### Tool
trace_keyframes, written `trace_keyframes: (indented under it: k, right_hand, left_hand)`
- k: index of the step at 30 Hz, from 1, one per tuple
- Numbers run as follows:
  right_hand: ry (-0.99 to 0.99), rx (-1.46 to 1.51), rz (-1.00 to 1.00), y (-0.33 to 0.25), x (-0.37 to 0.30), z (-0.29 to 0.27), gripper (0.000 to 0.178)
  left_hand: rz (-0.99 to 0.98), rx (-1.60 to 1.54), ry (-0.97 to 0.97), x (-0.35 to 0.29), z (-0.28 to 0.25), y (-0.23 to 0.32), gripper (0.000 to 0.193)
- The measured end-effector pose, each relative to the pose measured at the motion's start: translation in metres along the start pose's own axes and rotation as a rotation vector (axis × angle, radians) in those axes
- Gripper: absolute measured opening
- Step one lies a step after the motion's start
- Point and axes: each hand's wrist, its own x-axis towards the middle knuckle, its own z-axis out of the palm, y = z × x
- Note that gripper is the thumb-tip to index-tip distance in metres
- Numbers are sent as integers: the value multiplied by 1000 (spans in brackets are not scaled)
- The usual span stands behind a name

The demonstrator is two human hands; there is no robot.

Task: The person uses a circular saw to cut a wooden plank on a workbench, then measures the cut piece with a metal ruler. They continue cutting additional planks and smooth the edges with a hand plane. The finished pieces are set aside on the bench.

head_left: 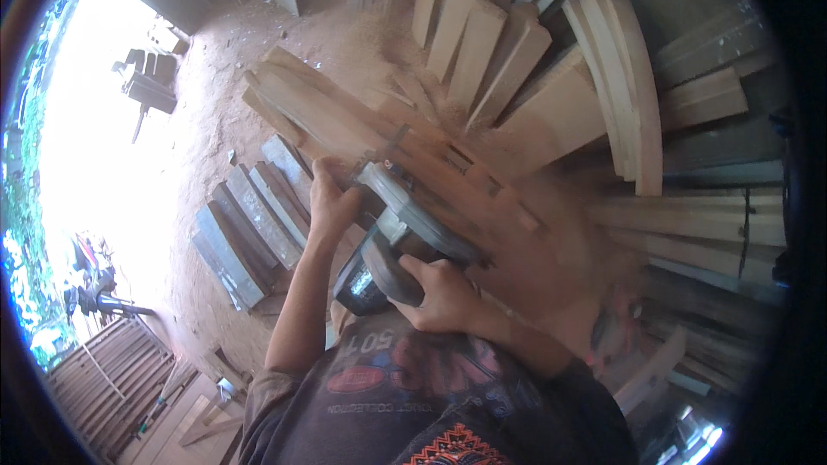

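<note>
Mid-frame, our right hand [444, 293] grasps the saw [412, 217]; our left hand [334, 198] is at its front, grip unclear. The board [323, 116] extends beyond, upper left.

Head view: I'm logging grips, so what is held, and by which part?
The power tool: the right hand grips its rear handle; the left hand is at its front, its exact hold unclear.
</note>
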Motion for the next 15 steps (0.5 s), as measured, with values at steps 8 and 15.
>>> trace_keyframes:
  k: [8, 15]
  right_hand:
    - [-44, 51, 69, -3, 1, -2, 31]
    - [-17, -7, 11, -14, -1, -8, 29]
  left_hand:
    - [-7, 30, 11, -6, -2, 15, 55]
    - [-15, 30, 19, -5, -3, 19, 64]
